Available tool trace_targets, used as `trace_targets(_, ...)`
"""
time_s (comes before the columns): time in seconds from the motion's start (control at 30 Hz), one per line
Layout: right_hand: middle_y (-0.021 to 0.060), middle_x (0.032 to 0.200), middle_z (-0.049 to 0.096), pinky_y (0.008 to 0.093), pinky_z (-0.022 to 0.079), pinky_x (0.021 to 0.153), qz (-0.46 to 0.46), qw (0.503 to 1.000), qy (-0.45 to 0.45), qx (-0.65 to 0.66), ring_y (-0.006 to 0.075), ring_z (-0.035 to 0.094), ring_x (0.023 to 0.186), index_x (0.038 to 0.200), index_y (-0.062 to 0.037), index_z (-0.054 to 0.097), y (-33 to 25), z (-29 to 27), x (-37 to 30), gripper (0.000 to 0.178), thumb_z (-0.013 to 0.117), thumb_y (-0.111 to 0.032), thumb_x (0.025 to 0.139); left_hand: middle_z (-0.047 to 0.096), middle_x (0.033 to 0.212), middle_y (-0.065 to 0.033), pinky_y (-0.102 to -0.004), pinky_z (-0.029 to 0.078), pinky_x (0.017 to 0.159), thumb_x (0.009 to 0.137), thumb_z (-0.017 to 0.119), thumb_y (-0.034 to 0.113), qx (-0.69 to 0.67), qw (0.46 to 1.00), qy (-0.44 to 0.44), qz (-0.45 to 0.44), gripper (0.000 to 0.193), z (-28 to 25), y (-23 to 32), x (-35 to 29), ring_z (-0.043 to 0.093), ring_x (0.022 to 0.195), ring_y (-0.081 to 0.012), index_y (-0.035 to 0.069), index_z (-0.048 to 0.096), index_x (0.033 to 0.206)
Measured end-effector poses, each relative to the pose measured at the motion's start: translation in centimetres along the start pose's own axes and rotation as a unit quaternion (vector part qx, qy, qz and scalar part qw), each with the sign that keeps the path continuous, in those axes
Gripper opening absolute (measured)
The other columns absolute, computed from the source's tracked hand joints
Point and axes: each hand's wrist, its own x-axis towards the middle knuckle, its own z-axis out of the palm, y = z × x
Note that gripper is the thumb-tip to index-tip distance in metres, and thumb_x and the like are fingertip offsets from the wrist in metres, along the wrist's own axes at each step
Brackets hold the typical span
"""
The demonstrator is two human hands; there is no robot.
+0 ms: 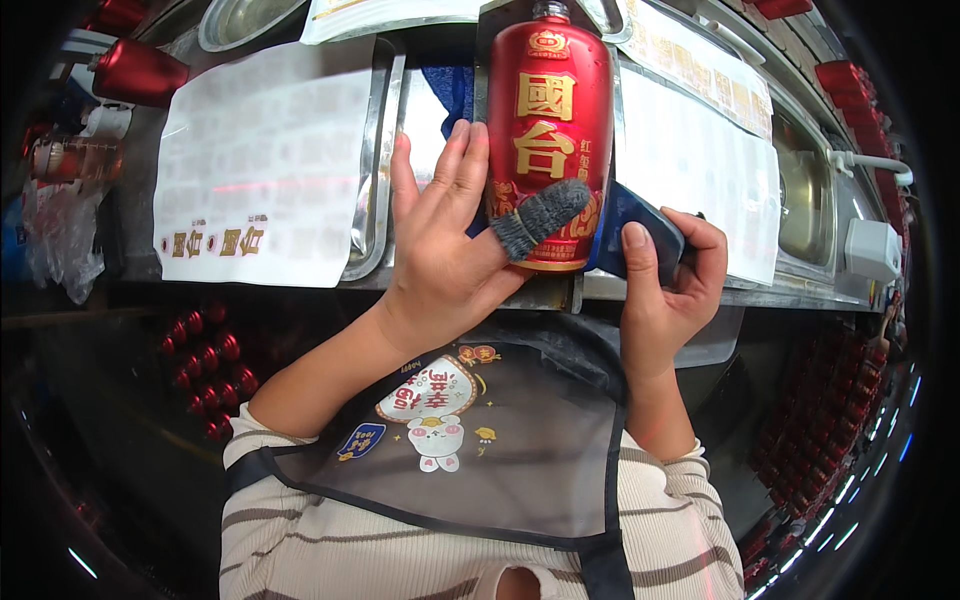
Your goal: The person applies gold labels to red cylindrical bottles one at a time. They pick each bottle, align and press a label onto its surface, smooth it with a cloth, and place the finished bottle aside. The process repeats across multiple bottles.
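A red bottle (550, 60) with raised gold lettering lies on its back, neck pointing away from me, on a blue cloth (458, 95). Across its lower front rests the thumb of my left hand (435, 265), covered by a grey knitted finger sleeve (540, 220). The other left fingers are stretched out and spread along the bottle's left side. My right hand (662, 310) pinches a flat dark blue scraper-like piece (645, 238) between thumb and fingers, beside the bottle's lower right edge. The scraper's far edge lies close to the bottle; whether they touch I cannot tell.
On the left, a white sheet (260, 130) with a few gold stickers lies over a metal tray (375, 220). Another white sheet (690, 170) lies at right, near a metal basin (805, 215). A second red bottle (138, 73) lies far left. Several red bottles (820, 420) stand below right.
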Motion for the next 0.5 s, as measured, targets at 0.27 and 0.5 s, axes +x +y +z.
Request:
trace_targets(0.27, 0.0073, 0.095, 0.063, 0.0322, 0.049, 0.075, -0.289, 0.932, -0.075, -0.205, 0.0256, 0.058, 0.085, 0.102, -0.0114, 0.075, -2.3, 0.7, -0.6, 0.04, 0.08, 0.006, 0.066, 0.047, 0.145, -0.0293, -0.0658, 0.021, 0.112, 0.068, 0.083, 0.022, -0.004, 0.998, 0.058, 0.001, 0.054, 0.9, -0.6, -2.0, 0.048, 0.133, -0.0449, 0.011, 0.071, 0.119)
trace_targets(0.5, 0.009, 0.088, 0.061, 0.0297, 0.048, 0.066, -0.254, 0.954, -0.092, -0.129, 0.0231, 0.058, 0.076, 0.1, -0.0085, 0.072, -2.8, -0.2, 0.2, 0.041, 0.081, 0.012, 0.066, 0.059, 0.135, -0.0242, -0.0653, 0.024, 0.111, 0.068, 0.082, 0.012, -0.065, 0.995, 0.072, 0.004, 0.05, 0.5, -0.6, -1.6, 0.054, 0.13, -0.0403, 0.002, 0.07, 0.116)
